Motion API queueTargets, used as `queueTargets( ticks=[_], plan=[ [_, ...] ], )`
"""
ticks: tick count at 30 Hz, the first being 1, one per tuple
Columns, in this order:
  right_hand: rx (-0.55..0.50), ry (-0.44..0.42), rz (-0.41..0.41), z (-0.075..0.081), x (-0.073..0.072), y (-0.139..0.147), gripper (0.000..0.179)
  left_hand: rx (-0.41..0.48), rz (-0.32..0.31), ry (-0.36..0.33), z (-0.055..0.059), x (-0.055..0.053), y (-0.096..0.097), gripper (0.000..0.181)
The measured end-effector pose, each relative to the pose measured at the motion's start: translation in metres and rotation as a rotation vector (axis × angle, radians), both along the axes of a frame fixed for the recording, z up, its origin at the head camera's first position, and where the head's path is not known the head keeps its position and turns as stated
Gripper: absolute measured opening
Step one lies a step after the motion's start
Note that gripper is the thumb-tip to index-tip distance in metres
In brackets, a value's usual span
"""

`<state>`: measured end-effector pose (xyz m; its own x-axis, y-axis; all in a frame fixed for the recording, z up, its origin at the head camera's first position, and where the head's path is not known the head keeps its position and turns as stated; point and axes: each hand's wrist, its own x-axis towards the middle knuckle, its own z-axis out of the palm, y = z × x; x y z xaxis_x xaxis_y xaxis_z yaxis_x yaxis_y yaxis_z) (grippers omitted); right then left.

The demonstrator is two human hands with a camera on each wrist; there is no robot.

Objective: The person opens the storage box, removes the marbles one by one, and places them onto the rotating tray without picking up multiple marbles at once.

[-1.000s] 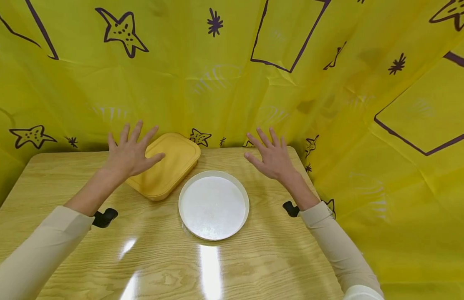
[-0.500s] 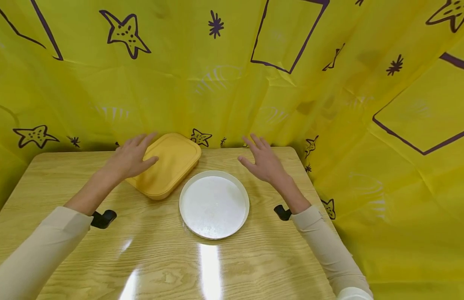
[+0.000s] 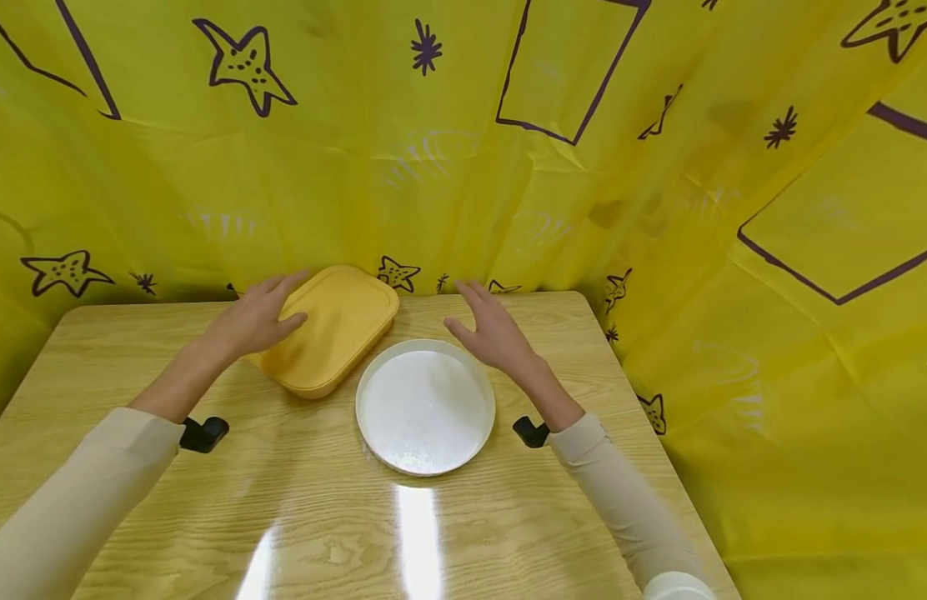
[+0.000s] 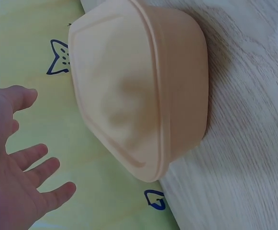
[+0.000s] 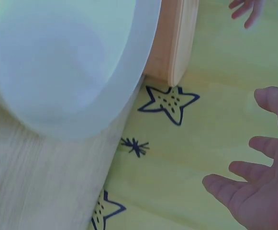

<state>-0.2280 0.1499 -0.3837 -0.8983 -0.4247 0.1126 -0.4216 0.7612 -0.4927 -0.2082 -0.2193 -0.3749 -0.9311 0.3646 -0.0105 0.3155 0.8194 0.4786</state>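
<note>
A yellow-orange lidded box (image 3: 336,321) stands at the back of the table, turned at an angle. My left hand (image 3: 255,321) is held over its left side, fingers spread and holding nothing; in the left wrist view the hand (image 4: 26,167) shows apart from the box (image 4: 119,91), and a shadow falls on the lid. To the right of the box lies a round white tray (image 3: 426,412) with a low rim. Above the tray's far right edge hovers my right hand (image 3: 493,329), its fingers extended. Nothing is in that palm (image 5: 258,182) in the right wrist view.
The wooden table (image 3: 508,533) has a yellow curtain (image 3: 343,167) with dark starfish drawings behind it and along the right side. A black wrist mount (image 3: 204,434) sits at the left wrist, another black mount (image 3: 531,432) at the right.
My right hand has moved left, from right of the tray to over its far edge. My left hand has lowered slightly, its fingers less spread in view. Box and tray stay in place.
</note>
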Motion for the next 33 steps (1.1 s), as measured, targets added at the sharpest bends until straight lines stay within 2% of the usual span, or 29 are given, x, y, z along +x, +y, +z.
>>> queueTargets(
  ticks=[8, 14, 25, 33],
  plan=[
    [-0.103, -0.065, -0.003, -0.011, 0.001, -0.023, 0.066, 0.047, -0.022, -0.036, -0.003, -0.006, -0.003, 0.070],
    [-0.213, -0.163, -0.036, -0.018, 0.004, -0.041, 0.064, 0.048, -0.024, -0.055, -0.006, -0.010, -0.005, 0.068],
    [-0.438, -0.377, -0.120, -0.034, 0.009, -0.078, 0.068, 0.022, -0.014, -0.089, -0.016, -0.020, -0.011, 0.060],
    [-0.537, -0.452, -0.214, -0.044, 0.008, -0.099, 0.075, 0.010, -0.008, -0.103, -0.025, -0.030, -0.012, 0.058]
  ],
)
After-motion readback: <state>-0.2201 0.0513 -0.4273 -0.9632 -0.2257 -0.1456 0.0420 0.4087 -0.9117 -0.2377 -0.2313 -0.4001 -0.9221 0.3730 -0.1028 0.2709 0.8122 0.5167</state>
